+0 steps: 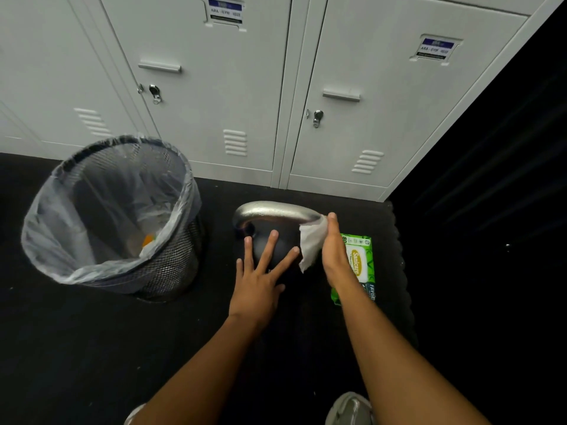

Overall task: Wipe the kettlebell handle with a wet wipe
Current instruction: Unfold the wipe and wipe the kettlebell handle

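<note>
Right hand grips a crumpled white wet wipe against the silver kettlebell handle's end; left hand rests splayed, apparently on the black kettlebell body.

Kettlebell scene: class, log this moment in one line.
left hand: flat on kettlebell | right hand: wet wipe at handle right end

Glossy metal handle, wire-mesh bin, clear plastic liner.

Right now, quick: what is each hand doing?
Left hand: open, fingers spread flat on the kettlebell body, gripping nothing.
Right hand: closed on the wet wipe, pressed to the right end of the handle.
</note>
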Action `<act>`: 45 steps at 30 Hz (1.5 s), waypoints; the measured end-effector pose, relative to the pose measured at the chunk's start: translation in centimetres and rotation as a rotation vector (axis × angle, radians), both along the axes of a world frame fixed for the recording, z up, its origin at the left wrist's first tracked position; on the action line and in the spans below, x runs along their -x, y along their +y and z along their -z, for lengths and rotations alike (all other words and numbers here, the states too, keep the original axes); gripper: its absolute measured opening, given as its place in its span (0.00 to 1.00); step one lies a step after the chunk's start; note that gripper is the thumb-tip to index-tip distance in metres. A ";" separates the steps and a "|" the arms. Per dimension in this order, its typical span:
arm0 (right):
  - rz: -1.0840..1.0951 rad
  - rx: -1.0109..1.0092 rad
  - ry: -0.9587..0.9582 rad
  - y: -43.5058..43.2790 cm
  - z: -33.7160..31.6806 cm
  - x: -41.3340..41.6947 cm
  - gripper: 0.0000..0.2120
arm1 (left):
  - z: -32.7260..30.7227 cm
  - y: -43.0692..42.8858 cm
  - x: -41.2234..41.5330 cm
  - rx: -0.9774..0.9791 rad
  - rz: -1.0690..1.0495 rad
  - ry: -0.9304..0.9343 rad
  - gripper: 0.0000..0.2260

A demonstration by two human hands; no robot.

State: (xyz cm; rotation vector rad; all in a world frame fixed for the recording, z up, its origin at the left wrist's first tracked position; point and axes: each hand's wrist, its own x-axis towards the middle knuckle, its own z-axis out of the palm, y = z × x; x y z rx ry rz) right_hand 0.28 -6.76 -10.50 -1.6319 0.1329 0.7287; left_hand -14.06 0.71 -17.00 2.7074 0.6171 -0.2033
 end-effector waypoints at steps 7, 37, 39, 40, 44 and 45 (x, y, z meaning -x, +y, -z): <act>-0.247 0.011 -0.397 1.0 -2.3 0.4 0.14 | 0.0 0.1 0.1 0.016 0.015 0.013 0.41; -0.293 0.222 -0.883 0.0 2.6 -0.2 0.15 | -0.2 0.3 0.0 0.008 0.036 0.039 0.42; -0.245 0.128 -0.633 -0.6 2.8 -0.2 0.13 | -0.1 0.3 -0.1 0.008 0.027 0.042 0.41; -0.227 0.097 -0.528 -0.7 2.9 0.0 0.12 | -0.1 0.2 -0.1 0.003 0.022 0.041 0.41; -0.316 0.148 -0.367 -1.6 2.2 -0.4 0.17 | 0.1 0.2 0.0 0.001 0.021 0.030 0.42; -0.380 0.159 -0.345 -2.1 1.8 -0.7 0.21 | 0.1 0.2 0.1 0.002 0.021 0.024 0.43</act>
